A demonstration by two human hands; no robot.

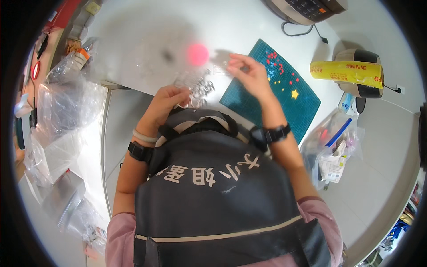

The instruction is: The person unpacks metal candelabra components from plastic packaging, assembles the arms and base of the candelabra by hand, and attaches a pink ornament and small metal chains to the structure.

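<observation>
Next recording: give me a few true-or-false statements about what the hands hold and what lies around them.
1. The left hand holds a cluster of small clear and metal pieces. True.
2. The cutting mat is red. False: it is teal, with small coloured bits and a yellow star on it.
3. The right hand is raised over the mat's left edge. True.
4. The yellow roll lies at the person's left. False: it lies at the right.

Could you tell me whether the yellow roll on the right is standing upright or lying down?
Lying down: the yellow roll rests sideways against a dark round holder.
</observation>
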